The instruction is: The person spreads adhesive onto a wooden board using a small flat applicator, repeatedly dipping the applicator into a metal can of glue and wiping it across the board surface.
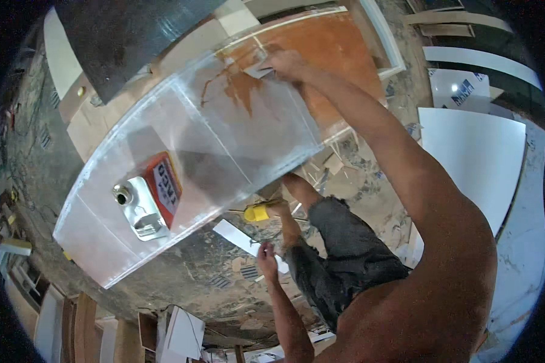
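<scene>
My right arm reaches across a large curved-edge panel (215, 148), partly covered with orange-brown adhesive-like liquid (243, 91). My right hand (284, 63) is closed on a flat, pale spreader (259, 71), its edge against the panel beside the wet, ragged patch. Lower down, my left hand (267, 257) hangs over the floor with its fingers closed; a small dark thing shows at the fingertips, too small to name. Behind that hand is a long white strip (233, 235). On the panel's left part stands a rectangular red-and-silver metal can (146, 209) with a round spout.
A dark sheet (133, 36) overlaps the boards beyond the panel. White curved sheets (472, 157) lie at the right. Scraps and offcuts litter the dusty floor (369, 193) near my legs and a yellow sandal (257, 213). Boards (85, 320) stand at the lower left.
</scene>
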`<state>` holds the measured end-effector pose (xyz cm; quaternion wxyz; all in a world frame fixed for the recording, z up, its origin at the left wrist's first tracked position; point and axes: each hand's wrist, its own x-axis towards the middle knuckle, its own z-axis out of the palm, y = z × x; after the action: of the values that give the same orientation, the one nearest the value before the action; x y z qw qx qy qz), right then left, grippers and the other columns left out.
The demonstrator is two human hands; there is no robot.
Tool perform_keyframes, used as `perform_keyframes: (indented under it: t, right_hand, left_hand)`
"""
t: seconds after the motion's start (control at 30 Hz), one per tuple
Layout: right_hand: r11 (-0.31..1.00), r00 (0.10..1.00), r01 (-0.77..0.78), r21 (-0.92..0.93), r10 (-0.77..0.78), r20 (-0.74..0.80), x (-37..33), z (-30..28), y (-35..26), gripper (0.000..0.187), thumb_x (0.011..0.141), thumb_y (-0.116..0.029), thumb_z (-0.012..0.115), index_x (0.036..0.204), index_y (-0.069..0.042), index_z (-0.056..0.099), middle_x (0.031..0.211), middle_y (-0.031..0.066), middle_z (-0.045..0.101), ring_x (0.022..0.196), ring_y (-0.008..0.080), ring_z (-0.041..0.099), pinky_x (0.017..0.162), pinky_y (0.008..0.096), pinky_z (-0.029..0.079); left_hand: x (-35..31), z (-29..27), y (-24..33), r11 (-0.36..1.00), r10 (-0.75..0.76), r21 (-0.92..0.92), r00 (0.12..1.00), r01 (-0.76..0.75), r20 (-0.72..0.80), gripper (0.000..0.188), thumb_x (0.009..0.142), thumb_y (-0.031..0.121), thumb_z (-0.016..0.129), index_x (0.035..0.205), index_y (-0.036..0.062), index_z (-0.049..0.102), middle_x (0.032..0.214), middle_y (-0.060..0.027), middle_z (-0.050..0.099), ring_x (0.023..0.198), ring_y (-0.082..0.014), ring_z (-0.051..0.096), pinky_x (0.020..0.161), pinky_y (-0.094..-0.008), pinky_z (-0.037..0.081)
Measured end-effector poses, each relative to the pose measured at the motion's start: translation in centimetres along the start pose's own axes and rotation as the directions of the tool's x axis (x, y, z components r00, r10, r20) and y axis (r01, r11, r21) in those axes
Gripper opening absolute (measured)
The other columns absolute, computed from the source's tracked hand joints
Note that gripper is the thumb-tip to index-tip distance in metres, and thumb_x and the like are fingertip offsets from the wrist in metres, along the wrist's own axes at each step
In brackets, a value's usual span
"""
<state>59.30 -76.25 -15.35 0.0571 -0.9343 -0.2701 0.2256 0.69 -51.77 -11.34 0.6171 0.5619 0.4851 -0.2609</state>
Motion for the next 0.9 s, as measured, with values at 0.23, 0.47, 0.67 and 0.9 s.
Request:
perform_keyframes:
  t: [0.23, 0.47, 0.67, 0.9]
  right_hand:
    - [1.000, 0.997, 0.014, -0.019, -0.012, 0.079, -15.8, 6.3, -6.2, 0.051, 0.076, -0.006, 0.064, 0.122, -0.027, 0.065, 0.121, 0.0067, 0.065, 0.115, 0.0290, 0.058, 0.094, 0.0454, 0.049]
    - [0.992, 0.974, -0.124, -0.011, 0.124, 0.188, -33.2, 15.2, -5.8, 0.042, 0.076, -0.009, 0.057, 0.116, -0.019, 0.067, 0.104, 0.0140, 0.068, 0.098, 0.0366, 0.063, 0.087, 0.0477, 0.050]
    - [0.879, 0.948, -0.309, 0.362, 0.255, 0.191, -33.6, 12.3, -10.3, 0.055, 0.082, -0.018, 0.063, 0.136, -0.024, 0.054, 0.121, 0.0162, 0.063, 0.110, 0.0336, 0.061, 0.095, 0.0446, 0.049]
    - [0.932, 0.921, 0.078, 0.354, 0.069, -0.384, -13.8, 0.7, -11.8, 0.057, 0.084, -0.010, 0.059, 0.139, -0.025, 0.051, 0.131, 0.0128, 0.058, 0.121, 0.0304, 0.054, 0.103, 0.0400, 0.044]
  left_hand:
    - [-0.5, -5.6, -6.1, 0.995, 0.070, 0.078, 0.997, -0.068, -0.019, 0.050, 0.096, 0.030, 0.063, 0.131, -0.0038, 0.052, 0.113, -0.0098, 0.065, 0.100, -0.0191, 0.064, 0.077, -0.0303, 0.052]
    - [-4.5, -9.8, -9.9, 0.991, 0.039, 0.130, 0.999, -0.036, -0.016, 0.045, 0.094, 0.026, 0.061, 0.126, -0.0050, 0.059, 0.120, -0.0172, 0.064, 0.102, -0.0229, 0.063, 0.081, -0.0345, 0.053]
    - [-5.7, -18.2, -15.8, 0.986, -0.071, 0.141, 0.991, 0.087, -0.117, 0.043, 0.095, 0.024, 0.058, 0.127, -0.0039, 0.058, 0.122, -0.0166, 0.063, 0.108, -0.0254, 0.063, 0.087, -0.0364, 0.052]
    - [-6.0, -15.5, -8.3, 0.987, -0.084, 0.121, 0.982, 0.105, -0.168, 0.039, 0.093, 0.017, 0.059, 0.125, -0.0051, 0.059, 0.120, -0.0184, 0.064, 0.111, -0.0259, 0.061, 0.093, -0.0353, 0.050]
